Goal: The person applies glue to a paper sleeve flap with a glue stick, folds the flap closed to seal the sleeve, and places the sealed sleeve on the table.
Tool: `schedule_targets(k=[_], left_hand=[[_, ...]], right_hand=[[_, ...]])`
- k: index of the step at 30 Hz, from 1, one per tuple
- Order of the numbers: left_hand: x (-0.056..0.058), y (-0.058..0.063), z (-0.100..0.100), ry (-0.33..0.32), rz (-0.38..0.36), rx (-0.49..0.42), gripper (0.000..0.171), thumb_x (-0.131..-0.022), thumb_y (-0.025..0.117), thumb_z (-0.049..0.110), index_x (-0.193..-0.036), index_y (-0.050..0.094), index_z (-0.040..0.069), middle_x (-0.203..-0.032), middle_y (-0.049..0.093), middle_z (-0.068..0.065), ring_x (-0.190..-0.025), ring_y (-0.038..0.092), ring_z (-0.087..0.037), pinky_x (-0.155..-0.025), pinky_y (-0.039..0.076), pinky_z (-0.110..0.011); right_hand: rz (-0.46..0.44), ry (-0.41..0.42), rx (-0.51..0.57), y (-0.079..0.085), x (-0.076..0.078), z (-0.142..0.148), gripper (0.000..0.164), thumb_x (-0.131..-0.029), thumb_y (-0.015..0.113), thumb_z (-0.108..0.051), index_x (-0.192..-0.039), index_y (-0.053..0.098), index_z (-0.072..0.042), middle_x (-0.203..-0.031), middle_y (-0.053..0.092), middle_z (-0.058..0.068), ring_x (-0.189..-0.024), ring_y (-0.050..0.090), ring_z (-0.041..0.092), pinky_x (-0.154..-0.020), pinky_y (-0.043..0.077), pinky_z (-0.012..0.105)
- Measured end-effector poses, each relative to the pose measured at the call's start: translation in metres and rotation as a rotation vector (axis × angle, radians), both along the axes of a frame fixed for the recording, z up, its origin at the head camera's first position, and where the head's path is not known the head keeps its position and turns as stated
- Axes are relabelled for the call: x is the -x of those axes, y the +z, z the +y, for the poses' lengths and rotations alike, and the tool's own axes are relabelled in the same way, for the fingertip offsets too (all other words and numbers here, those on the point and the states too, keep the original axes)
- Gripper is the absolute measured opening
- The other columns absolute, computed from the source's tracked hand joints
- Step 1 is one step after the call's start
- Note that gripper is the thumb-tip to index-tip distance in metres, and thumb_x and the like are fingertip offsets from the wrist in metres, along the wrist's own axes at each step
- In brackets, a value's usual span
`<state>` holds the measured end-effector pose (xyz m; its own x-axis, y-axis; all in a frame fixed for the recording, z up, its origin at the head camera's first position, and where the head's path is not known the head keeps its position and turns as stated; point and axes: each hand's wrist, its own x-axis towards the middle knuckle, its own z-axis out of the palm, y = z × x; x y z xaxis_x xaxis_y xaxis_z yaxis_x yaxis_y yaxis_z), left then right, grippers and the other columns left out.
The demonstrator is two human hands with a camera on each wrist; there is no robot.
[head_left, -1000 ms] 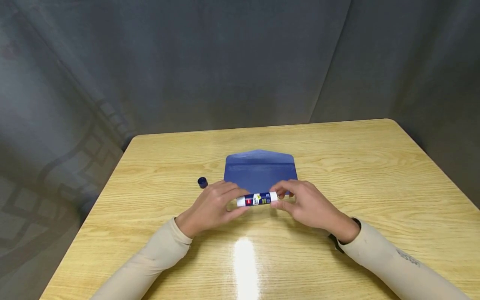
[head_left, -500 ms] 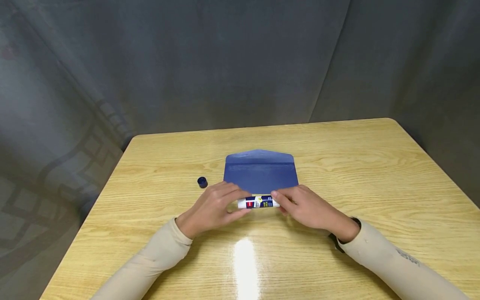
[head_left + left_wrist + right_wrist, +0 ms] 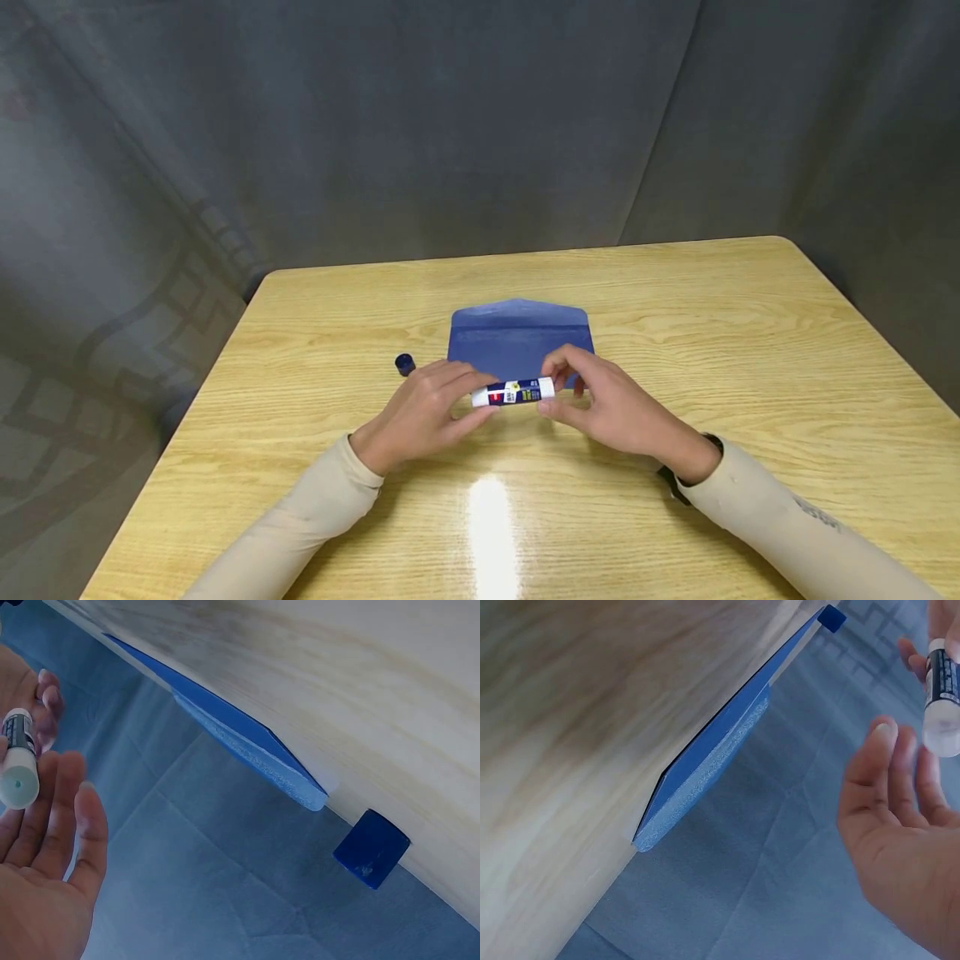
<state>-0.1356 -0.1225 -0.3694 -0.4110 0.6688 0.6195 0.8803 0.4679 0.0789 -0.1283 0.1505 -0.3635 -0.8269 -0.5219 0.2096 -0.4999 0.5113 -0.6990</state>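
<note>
In the head view, an uncapped glue stick (image 3: 513,392) with a dark blue label and white ends lies sideways between both hands, above the table. My left hand (image 3: 427,404) pinches its left end between thumb and fingers. At the other end, my right hand (image 3: 611,408) has thumb and index finger on the white tip. Just behind the hands is a blue envelope (image 3: 517,337), its flap raised toward the far side and its near edge partly covered by the hands. The dark blue cap (image 3: 405,364) stands on the table by the left knuckles.
The light wood table (image 3: 750,350) has rounded far corners. Beyond it hangs a dark grey curtain (image 3: 450,125), which also runs down both sides. In the left wrist view, the cap (image 3: 371,851) stands close to one corner of the envelope (image 3: 255,742).
The right thumb first swung up over the stick's right end, then came back down to its near side. The stick dipped slightly and rose again. Left hand, envelope and cap stay put.
</note>
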Motion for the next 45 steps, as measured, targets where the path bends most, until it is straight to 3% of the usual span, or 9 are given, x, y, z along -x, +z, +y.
schedule_targets(k=[8,25,33,40,45], left_hand=[[0.0000,0.0005,-0.0004,0.026,-0.001,0.008,0.026,-0.085,0.079,0.025,-0.104,0.074,0.010,-0.085,0.071,0.002,-0.073,0.064,-0.009,-0.067,0.053,-0.022],[0.0003,0.0010,0.0008,0.002,0.032,0.020,0.026,-0.080,0.082,0.026,-0.099,0.075,0.009,-0.085,0.073,0.003,-0.071,0.065,-0.008,-0.066,0.053,-0.021],[-0.0008,0.0004,0.0000,-0.006,0.052,0.026,0.026,-0.082,0.081,0.029,-0.098,0.075,0.009,-0.084,0.073,0.002,-0.071,0.065,-0.008,-0.066,0.053,-0.022],[0.0006,-0.0027,0.0015,-0.040,0.113,0.024,0.029,-0.076,0.084,0.026,-0.098,0.075,0.009,-0.081,0.071,0.004,-0.067,0.061,-0.006,-0.063,0.050,-0.020],[0.0009,-0.0041,0.0015,-0.039,0.116,0.021,0.026,-0.079,0.083,0.026,-0.097,0.075,0.009,-0.081,0.071,0.004,-0.066,0.061,-0.006,-0.063,0.050,-0.021]], right_hand=[[0.087,0.016,0.034,-0.0014,0.0010,0.0000,0.033,-0.086,0.079,-0.017,-0.110,0.057,-0.024,-0.102,0.058,-0.009,-0.091,0.056,0.010,-0.077,0.052,0.027],[0.059,-0.049,-0.068,0.0024,-0.0005,-0.0011,0.027,-0.084,0.081,-0.021,-0.106,0.065,-0.023,-0.097,0.063,-0.012,-0.088,0.057,0.006,-0.075,0.048,0.026],[0.025,-0.012,-0.132,0.0018,0.0007,-0.0002,0.008,-0.097,0.065,-0.032,-0.100,0.069,-0.025,-0.088,0.061,-0.012,-0.076,0.051,0.007,-0.065,0.044,0.024],[-0.051,0.020,-0.197,0.0024,0.0013,-0.0010,0.042,-0.107,0.042,-0.037,-0.076,0.063,-0.018,-0.068,0.052,-0.010,-0.063,0.046,0.005,-0.065,0.041,0.024],[-0.077,0.030,-0.201,0.0000,0.0016,-0.0002,0.048,-0.109,0.035,-0.040,-0.074,0.059,-0.018,-0.072,0.059,-0.008,-0.068,0.052,0.004,-0.070,0.043,0.026]])
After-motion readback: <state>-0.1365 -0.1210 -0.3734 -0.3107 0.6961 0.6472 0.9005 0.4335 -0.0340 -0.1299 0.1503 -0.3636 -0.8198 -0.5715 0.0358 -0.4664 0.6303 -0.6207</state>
